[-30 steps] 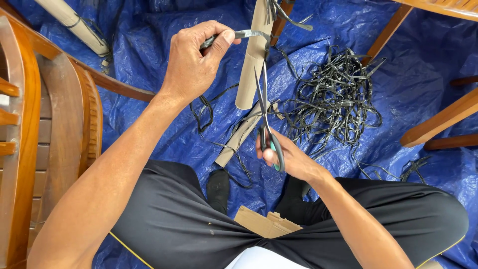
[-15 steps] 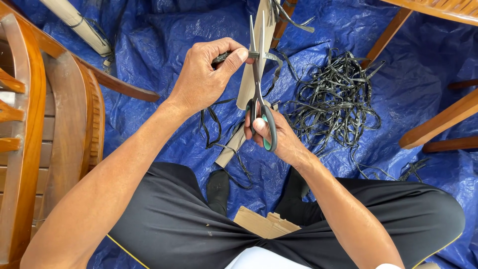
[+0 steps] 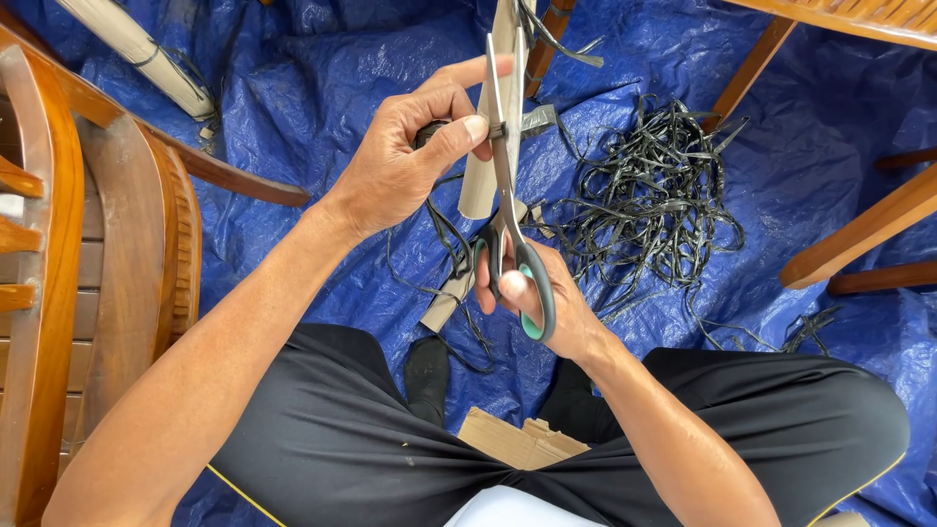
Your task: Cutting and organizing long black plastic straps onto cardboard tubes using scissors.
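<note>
My right hand (image 3: 532,298) grips scissors (image 3: 509,195) with dark handles lined in green, the blades pointing up and away from me. My left hand (image 3: 415,156) pinches a short piece of dark strap (image 3: 532,120) right at the blades, thumb and forefinger closed on it. Behind the blades a pale flat slat (image 3: 478,185) leans upward. I sit cross-legged in black trousers on a blue tarp (image 3: 322,88).
A tangled pile of dark strap offcuts (image 3: 654,200) lies on the tarp to the right. Wooden chair frames (image 3: 88,244) stand at left, and wooden legs (image 3: 859,229) at right. A pale pole (image 3: 146,54) lies at top left. Cardboard (image 3: 512,439) sits between my legs.
Both hands have come together and risen. The scissors moved up from low near my lap to the strap in my left hand, which shifted slightly down and right.
</note>
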